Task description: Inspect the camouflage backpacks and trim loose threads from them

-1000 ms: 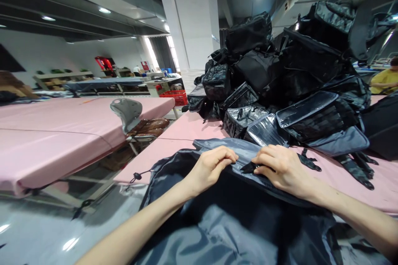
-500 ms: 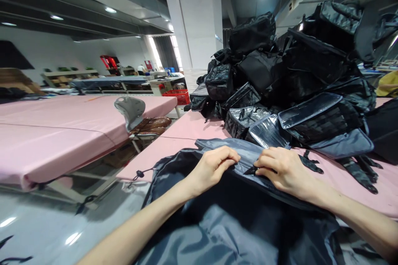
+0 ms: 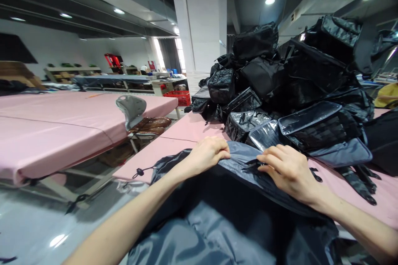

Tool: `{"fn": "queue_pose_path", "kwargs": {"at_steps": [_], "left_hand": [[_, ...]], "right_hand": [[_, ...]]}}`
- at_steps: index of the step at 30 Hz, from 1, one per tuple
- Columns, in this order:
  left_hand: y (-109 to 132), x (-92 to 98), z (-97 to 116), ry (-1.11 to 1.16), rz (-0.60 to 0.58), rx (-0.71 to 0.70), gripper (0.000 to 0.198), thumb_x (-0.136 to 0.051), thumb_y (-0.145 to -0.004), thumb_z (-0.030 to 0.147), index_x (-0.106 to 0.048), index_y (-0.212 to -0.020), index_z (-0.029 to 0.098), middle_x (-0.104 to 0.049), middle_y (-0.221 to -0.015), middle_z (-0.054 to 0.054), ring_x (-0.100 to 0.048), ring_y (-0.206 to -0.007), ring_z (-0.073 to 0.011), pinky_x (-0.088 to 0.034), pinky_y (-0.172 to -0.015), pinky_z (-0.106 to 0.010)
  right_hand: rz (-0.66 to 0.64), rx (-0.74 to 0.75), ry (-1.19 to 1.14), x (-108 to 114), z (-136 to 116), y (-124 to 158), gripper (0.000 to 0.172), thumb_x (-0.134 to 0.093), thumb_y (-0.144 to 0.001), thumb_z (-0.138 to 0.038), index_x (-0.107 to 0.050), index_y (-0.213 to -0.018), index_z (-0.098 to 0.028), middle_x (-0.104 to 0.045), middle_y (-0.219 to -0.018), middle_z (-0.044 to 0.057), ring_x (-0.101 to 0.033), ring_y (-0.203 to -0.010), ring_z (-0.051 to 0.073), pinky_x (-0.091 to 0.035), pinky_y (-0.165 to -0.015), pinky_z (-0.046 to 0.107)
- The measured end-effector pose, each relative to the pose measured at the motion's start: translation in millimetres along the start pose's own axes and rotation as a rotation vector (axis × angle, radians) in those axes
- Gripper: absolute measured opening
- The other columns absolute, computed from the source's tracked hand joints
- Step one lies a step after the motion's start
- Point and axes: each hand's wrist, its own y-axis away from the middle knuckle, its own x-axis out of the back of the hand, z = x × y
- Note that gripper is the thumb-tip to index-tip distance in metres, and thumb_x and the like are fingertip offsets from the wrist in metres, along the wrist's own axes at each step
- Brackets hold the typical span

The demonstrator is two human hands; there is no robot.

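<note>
A large dark bag (image 3: pixel 199 232) with a shiny grey-blue lining lies open in front of me, its mouth facing me. My left hand (image 3: pixel 209 153) is closed in a pinch on the far rim of the bag, at the grey-blue fabric flap (image 3: pixel 241 153). To the right of it, my right hand (image 3: pixel 286 172) is closed at the same rim, thumb and fingers together. A small black pointed piece shows at its fingertips; I cannot make out its kind. A drawstring with a black cord lock (image 3: pixel 139 172) sticks out at the bag's left.
A heap of black and camouflage bags (image 3: pixel 280 70) covers the back of my pink-covered table (image 3: pixel 183 132). Loose straps (image 3: pixel 357 182) lie at right. At left are a grey chair (image 3: pixel 132 107) and another pink table (image 3: pixel 62 124). A person in a yellow top (image 3: pixel 387 95) is at far right.
My left hand has slid a little left and up along the rim, away from my right hand. The right hand has moved slightly right. The view has tilted slightly.
</note>
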Motion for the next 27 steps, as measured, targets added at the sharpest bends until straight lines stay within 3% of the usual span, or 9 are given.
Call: {"fn": "queue_pose_path", "kwargs": {"at_steps": [4, 10, 12, 19, 27], "left_hand": [[-4, 2.4, 1, 0.008, -0.042, 0.029, 0.015, -0.052, -0.080, 0.022, -0.061, -0.069, 0.017, -0.063, -0.071, 0.000, -0.055, -0.070, -0.0142, -0.038, -0.065, -0.024], [-4, 3.6, 3, 0.026, -0.056, 0.047, 0.017, -0.051, -0.081, 0.023, -0.060, -0.067, 0.017, -0.062, -0.069, 0.000, -0.055, -0.069, -0.0143, -0.037, -0.063, -0.023], [-4, 4.0, 4, 0.028, -0.056, 0.050, 0.018, -0.051, -0.081, 0.023, -0.060, -0.067, 0.017, -0.062, -0.069, 0.000, -0.055, -0.068, -0.0142, -0.036, -0.062, -0.023], [-1, 3.2, 3, 0.023, -0.045, 0.048, 0.018, -0.051, -0.081, 0.025, -0.060, -0.068, 0.017, -0.062, -0.071, 0.000, -0.055, -0.070, -0.0147, -0.036, -0.064, -0.024], [-2, 2.8, 5, 0.030, -0.046, 0.064, 0.018, -0.051, -0.080, 0.024, -0.061, -0.067, 0.017, -0.063, -0.069, 0.000, -0.055, -0.069, -0.0151, -0.037, -0.063, -0.024]], "right_hand": [[0.022, 0.157, 0.233, 1, -4, -3, 0.014, -0.051, -0.085, -0.013, -0.062, -0.092, -0.017, -0.065, -0.084, 0.003, -0.049, -0.067, 0.014, -0.031, -0.062, 0.030], [0.049, 0.315, 0.330, 7, -9, 3, 0.020, -0.045, -0.086, -0.009, -0.062, -0.096, -0.014, -0.065, -0.086, 0.006, -0.050, -0.069, 0.015, -0.032, -0.063, 0.031], [0.033, 0.296, 0.307, 8, -9, 5, 0.020, -0.045, -0.086, -0.009, -0.061, -0.096, -0.015, -0.065, -0.085, 0.005, -0.049, -0.068, 0.014, -0.031, -0.062, 0.030], [-0.019, 0.016, -0.031, 2, -8, -1, 0.011, -0.051, -0.087, -0.022, -0.060, -0.083, -0.018, -0.062, -0.079, 0.003, -0.050, -0.066, 0.013, -0.033, -0.059, 0.026], [0.036, 0.182, 0.282, 5, -14, -3, 0.017, -0.047, -0.085, -0.011, -0.063, -0.089, -0.017, -0.064, -0.081, 0.003, -0.050, -0.065, 0.013, -0.032, -0.061, 0.030]]}}
